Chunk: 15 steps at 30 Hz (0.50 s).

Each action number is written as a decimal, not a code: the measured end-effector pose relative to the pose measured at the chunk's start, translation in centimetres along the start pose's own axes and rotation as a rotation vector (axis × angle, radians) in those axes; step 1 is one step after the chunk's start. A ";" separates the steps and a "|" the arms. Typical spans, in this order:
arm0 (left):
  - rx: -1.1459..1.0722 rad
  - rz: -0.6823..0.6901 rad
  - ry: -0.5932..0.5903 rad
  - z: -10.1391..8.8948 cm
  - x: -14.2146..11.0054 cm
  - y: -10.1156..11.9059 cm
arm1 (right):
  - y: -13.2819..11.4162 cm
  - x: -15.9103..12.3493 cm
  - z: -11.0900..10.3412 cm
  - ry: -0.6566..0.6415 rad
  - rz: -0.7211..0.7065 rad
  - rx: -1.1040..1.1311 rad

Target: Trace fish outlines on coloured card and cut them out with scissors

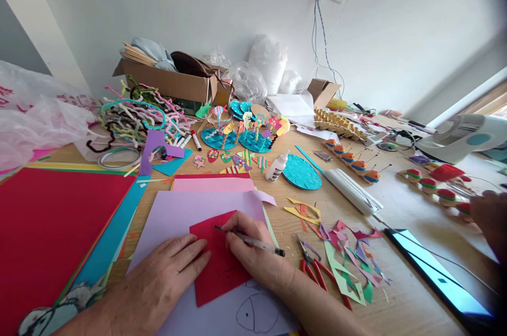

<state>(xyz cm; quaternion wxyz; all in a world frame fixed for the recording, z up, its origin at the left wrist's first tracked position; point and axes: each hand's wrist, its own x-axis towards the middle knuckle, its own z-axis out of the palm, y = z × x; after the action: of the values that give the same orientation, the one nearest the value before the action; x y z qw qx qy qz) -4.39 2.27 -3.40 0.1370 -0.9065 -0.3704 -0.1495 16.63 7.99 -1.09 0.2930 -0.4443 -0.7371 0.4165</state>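
My right hand [253, 246] grips a clear-barrelled pen [257, 242], its tip over a piece of red paper [206, 283]. Fingers stretched out flat, my left hand [170, 267] presses on the left edge of that red piece. Beneath it lies a larger lilac sheet [162, 217], with a fish outline [257, 315] drawn in dark line near its lower edge. To the right of my right forearm are red-handled scissors [311, 264] and coloured paper scraps [348, 257]. Any marks under the pen tip are too faint to make out.
A white glue bottle [277, 167] stands by a blue oval disc [301, 171]. Large red sheets [59, 225] are stacked left, below a heap of pipe cleaners [138, 114]. At right lie a tablet [439, 272] with its cable and another person's hand [489, 214].
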 end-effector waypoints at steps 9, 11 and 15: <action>0.023 0.021 0.011 0.3 -0.1 0.0 | 0.3 0.2 0.3 -0.036 -0.009 -0.079; 0.026 0.022 0.008 0.3 -0.1 0.0 | 0.3 0.3 0.3 -0.041 -0.011 -0.090; 0.036 0.026 0.027 0.1 0.3 0.0 | 0.3 0.4 0.4 -0.037 -0.027 -0.098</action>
<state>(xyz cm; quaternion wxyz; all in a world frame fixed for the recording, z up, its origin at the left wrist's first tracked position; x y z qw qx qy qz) -4.17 2.44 -3.36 0.1601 -0.9065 -0.3593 -0.1533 16.30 8.28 -1.50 0.2625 -0.4404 -0.7679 0.3841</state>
